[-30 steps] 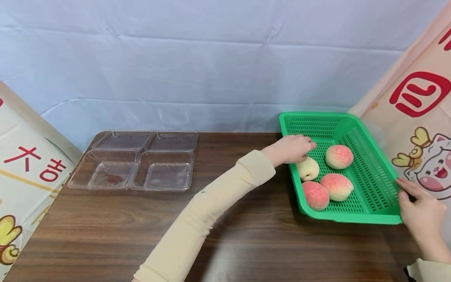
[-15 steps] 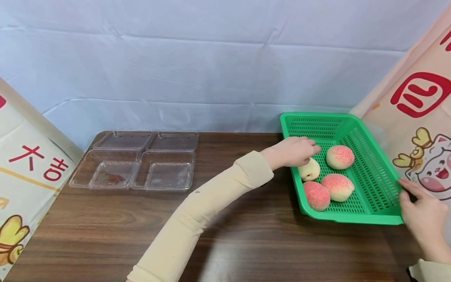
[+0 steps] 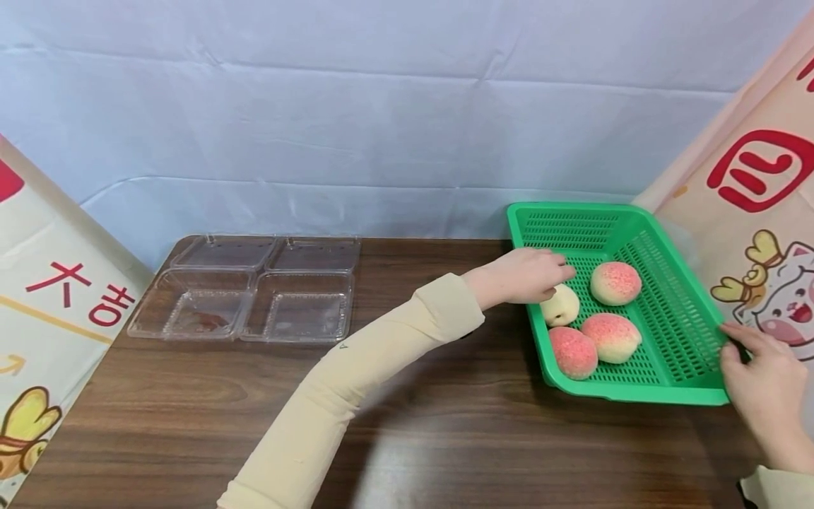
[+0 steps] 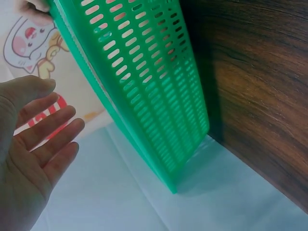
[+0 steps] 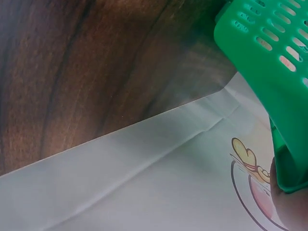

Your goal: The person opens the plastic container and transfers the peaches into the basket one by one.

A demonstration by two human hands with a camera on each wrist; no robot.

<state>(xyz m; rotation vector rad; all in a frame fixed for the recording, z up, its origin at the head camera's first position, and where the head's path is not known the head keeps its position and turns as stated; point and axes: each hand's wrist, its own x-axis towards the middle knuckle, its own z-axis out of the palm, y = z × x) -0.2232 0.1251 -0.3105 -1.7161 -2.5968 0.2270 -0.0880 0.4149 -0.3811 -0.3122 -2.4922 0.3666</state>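
Observation:
A green slotted basket (image 3: pixel 683 311) on the table's right side holds several peaches. A pale yellow peach (image 3: pixel 561 307) lies against its left wall, partly covered by my left hand (image 3: pixel 523 276). That hand hovers over the left rim; in the left wrist view its fingers are spread and slightly bent, with nothing in them. Two pink peaches, a smaller one (image 3: pixel 574 353) and a longer one (image 3: pixel 612 338), lie nearer the front. Another speckled peach (image 3: pixel 615 283) sits farther back. My right hand (image 3: pixel 763 385) grips the basket's front right corner; most of it is out of the right wrist view.
Two clear plastic boxes with raised lids, a left one (image 3: pixel 197 311) and a right one (image 3: pixel 305 311), stand side by side at the back left of the brown wooden table (image 3: pixel 445 424). A pale cloth (image 3: pixel 356 127) hangs behind, with printed sheets on both sides.
My left forearm has shifted slightly left and toward me, while its hand stays over the basket's left rim. The right hand keeps its grip and the peaches have not moved.

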